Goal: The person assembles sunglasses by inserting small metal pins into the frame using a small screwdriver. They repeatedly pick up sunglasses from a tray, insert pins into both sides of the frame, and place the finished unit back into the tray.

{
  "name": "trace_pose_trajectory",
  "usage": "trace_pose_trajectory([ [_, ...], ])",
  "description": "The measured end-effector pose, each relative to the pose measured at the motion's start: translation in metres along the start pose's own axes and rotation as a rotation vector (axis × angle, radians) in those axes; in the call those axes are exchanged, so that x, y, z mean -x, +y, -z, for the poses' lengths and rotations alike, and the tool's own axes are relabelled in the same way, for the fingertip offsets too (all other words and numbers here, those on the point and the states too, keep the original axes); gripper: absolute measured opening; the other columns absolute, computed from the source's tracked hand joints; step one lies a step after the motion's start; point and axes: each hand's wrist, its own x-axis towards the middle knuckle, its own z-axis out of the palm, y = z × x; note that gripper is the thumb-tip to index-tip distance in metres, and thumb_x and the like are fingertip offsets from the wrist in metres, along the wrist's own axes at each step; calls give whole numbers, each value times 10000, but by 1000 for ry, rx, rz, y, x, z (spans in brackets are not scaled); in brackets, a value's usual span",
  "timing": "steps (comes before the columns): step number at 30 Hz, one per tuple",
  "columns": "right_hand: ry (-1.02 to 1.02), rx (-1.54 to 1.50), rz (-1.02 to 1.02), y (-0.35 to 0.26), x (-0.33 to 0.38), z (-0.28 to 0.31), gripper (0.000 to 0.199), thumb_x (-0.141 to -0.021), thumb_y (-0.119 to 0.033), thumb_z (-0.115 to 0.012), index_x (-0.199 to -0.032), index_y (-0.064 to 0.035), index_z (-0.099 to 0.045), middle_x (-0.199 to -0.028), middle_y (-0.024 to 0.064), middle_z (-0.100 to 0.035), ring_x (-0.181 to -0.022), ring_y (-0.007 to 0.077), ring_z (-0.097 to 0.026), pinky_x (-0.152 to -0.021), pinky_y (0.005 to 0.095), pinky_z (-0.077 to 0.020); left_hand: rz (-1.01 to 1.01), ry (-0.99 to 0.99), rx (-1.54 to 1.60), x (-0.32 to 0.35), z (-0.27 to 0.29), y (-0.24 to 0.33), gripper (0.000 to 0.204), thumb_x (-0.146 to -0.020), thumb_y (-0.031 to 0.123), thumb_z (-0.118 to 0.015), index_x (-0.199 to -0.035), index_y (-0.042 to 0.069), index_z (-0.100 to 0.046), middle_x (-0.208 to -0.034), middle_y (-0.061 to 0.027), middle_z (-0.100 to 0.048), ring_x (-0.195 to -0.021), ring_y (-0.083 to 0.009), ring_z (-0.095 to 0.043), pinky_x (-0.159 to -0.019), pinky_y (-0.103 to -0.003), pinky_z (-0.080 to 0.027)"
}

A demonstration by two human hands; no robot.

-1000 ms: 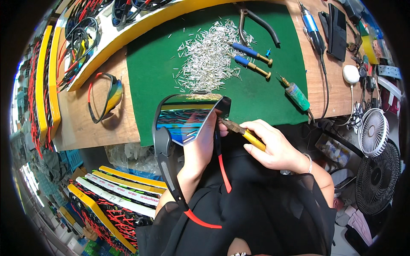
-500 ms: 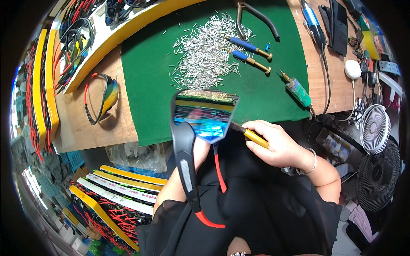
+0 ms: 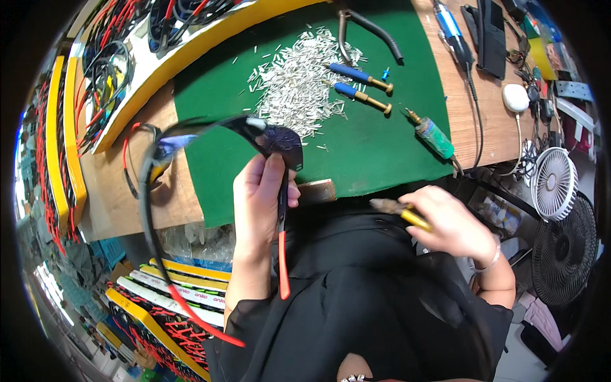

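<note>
My left hand is closed on a pair of sunglasses, pinching it near one hinge. The glasses have a black frame and red temple tips; one temple hangs beside my wrist, the other sweeps out to the left. Motion blurs the frame's far side. Away to the right, over my lap, my right hand grips yellow-handled pliers, their jaws pointing left and touching nothing. Beyond my left hand a heap of small metal pins lies on the green mat.
Two blue-handled screwdrivers, dark-handled pliers and a green-handled corded tool lie on the mat. Other sunglasses sit at left, partly covered. A yellow-edged tray holds more eyewear. Fans stand at right.
The sunglasses have turned over and swung left, so the mirrored lens no longer faces up. My right hand and its pliers have drawn away from them, to the right and slightly nearer me.
</note>
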Motion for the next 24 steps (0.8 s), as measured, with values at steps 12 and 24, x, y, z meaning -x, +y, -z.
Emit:
trace_pose_trajectory([
  [12, 854, 695, -539, 132, 30, 34, 441, -798, -210, -617, -1170, -15, -481, -1073, 173, -508, -1007, 330, -485, -879, 409, -379, 254, -335, 99, 22, -33, -34, 186, -937, 203, -445, -873, 33, -485, -702, -37, -490, -449, -71, -435, -381, -186, -322],
  [24, 299, -182, 289, -18, -71, -6, 401, -705, -55, -634, -1088, 8, -534, -999, 162, -587, -769, 254, -608, -700, 304, -486, 216, -338, 66, 36, -38, -45, 215, -905, 207, -527, -839, 2, -528, -620, -47, -522, -457, -87, -474, -420, -198, -353],
])
